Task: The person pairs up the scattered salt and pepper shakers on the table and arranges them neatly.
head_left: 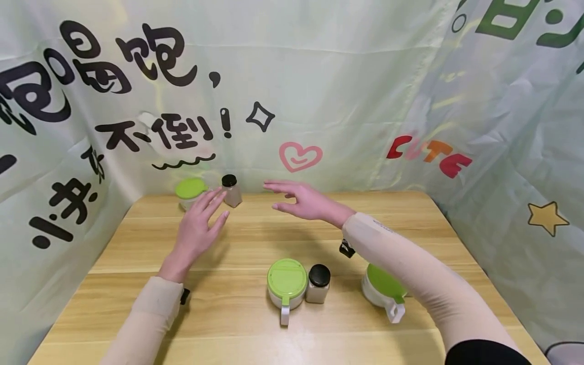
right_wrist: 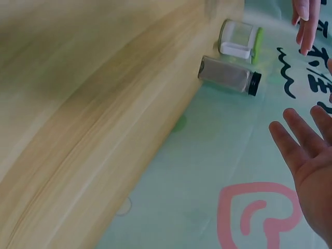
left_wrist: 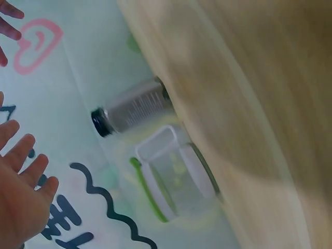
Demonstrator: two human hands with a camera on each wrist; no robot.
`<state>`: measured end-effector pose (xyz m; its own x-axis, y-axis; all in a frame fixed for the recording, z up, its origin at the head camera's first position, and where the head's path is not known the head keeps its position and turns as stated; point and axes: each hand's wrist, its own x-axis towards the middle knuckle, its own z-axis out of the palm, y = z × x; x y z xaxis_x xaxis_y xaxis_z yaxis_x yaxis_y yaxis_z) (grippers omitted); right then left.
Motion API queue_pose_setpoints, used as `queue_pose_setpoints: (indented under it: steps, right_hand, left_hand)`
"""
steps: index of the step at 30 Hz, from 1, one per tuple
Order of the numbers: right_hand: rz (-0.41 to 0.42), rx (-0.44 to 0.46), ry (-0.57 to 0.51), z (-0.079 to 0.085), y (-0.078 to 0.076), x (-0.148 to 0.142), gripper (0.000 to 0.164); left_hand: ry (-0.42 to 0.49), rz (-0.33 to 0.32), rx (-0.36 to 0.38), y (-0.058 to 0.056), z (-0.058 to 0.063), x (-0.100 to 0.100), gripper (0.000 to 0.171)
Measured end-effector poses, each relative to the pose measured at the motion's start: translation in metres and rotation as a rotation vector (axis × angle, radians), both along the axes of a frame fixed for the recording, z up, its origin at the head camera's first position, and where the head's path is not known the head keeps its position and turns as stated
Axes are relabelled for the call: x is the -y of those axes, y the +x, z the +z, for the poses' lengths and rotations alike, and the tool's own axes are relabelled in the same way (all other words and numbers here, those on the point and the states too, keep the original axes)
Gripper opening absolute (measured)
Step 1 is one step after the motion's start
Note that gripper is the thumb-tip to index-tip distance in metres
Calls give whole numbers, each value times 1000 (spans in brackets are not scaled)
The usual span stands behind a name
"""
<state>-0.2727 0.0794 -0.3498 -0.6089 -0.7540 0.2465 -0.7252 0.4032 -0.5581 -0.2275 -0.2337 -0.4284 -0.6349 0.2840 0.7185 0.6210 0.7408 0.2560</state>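
My left hand (head_left: 195, 230) hovers over the back left of the table, fingers spread and holding nothing. In the head view its fingertips overlap a clear jar with a green lid (head_left: 190, 188) and end beside a clear bottle with a black cap (head_left: 232, 194). Both stand at the table's back edge; the left wrist view shows the jar (left_wrist: 174, 179) with its handle towards the bottle (left_wrist: 139, 110). To the right of that bottle, my right hand (head_left: 307, 200) is in the air, fingers extended towards the left and palm empty.
Nearer the front of the wooden table (head_left: 228, 339) stand a second green-lidded jar (head_left: 287, 279) and a black-capped bottle (head_left: 318, 285) side by side. A third green-lidded jar (head_left: 383, 286) is partly covered by my right sleeve (head_left: 410, 258). Printed cloth (head_left: 347, 101) hangs behind and beside the table.
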Motion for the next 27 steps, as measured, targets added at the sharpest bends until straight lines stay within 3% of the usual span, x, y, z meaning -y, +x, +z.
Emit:
queue_pose_setpoints:
  steps: [3,16,27]
  right_hand:
    - [-22,-3,-1,-2,-11,8,58]
    - [-145,9,-24,-15,-51,43,55]
    - [-168,-95,59,-29,-77,74,53]
  left_hand:
    - [14,48,15,-8,0,5,50]
    - [22,224,220,-46,-3,30,50]
    - [-92,332,386,-70,-10,45,58]
